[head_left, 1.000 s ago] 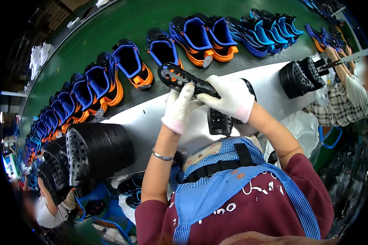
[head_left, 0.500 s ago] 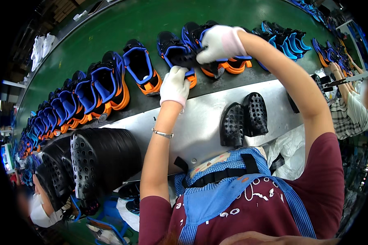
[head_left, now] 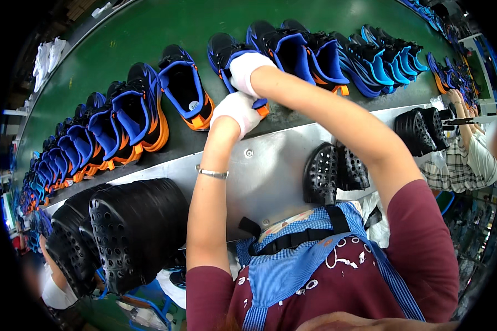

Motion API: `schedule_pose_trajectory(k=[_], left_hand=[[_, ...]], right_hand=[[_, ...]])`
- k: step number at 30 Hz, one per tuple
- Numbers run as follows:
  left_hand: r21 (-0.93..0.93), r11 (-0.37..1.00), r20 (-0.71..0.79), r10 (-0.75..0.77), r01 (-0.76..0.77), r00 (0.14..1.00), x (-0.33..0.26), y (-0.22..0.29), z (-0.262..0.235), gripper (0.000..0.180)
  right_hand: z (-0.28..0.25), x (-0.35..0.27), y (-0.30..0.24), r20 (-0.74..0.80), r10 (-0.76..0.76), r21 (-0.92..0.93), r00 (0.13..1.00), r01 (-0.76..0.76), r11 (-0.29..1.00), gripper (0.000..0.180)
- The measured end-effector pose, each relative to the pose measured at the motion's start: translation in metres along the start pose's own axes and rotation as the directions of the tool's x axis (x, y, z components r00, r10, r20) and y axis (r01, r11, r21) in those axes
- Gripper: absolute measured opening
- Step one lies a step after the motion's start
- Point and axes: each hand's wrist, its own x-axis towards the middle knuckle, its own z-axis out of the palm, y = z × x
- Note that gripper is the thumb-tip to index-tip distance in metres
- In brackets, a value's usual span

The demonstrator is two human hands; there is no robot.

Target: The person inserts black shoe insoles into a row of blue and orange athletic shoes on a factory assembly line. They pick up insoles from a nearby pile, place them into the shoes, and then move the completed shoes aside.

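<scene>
My left hand [head_left: 236,115], in a white glove, curls round the orange-and-blue heel of a black sneaker [head_left: 222,48] standing toe-away on the table. My right hand [head_left: 248,70], also gloved, is bent down over the same sneaker's opening, its fingers hidden by the glove's back and the shoe. Whatever it holds inside cannot be seen. To the left of this sneaker stands another black, blue and orange sneaker [head_left: 183,88], its insole showing. Two black perforated shoe forms [head_left: 321,172] stand on the metal ledge, below my right forearm.
Long rows of sneakers [head_left: 132,110] line the green table [head_left: 143,33] on both sides. Stacked black perforated forms [head_left: 141,229] stand at left on the metal ledge [head_left: 248,182], more forms [head_left: 414,132] at right. White shoes [head_left: 48,63] sit far left. A co-worker [head_left: 475,154] is at right.
My right hand has moved left and down into the sneaker's opening; the black perforated form seen in it before is now out of sight. My left hand stays at the heel. The view has shifted slightly.
</scene>
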Motion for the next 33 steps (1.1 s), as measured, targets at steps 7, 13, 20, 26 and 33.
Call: schedule_pose_trajectory(k=[7,13,20,26,33], left_hand=[[0.22,0.975,0.035,0.034,-0.041,0.999,0.013,0.006,-0.007,0.04],[0.181,0.983,-0.108,0.059,-0.039,0.992,0.011,0.013,-0.001,0.043],[0.123,0.982,-0.736,0.187,-0.144,0.651,-0.057,-0.057,0.036,0.048],[0.009,0.981,-0.82,0.119,-0.195,0.559,-0.177,-0.068,0.092,0.038],[-0.122,0.989,-0.844,-0.146,0.08,0.517,-0.325,-0.108,0.201,0.023]], right_hand=[[0.022,0.023,0.008,-0.163,0.009,0.079,0.987,0.004,0.997,0.021],[-0.007,0.002,0.038,-0.051,-0.152,0.226,0.987,0.16,0.961,0.035],[-0.051,-0.084,0.082,-0.159,-0.015,-0.225,0.987,-0.022,0.974,0.049],[0.011,0.026,0.176,0.015,0.007,0.221,1.0,-0.01,0.975,0.052],[0.024,0.121,0.368,-0.403,-0.177,0.181,0.898,0.268,0.946,0.062]])
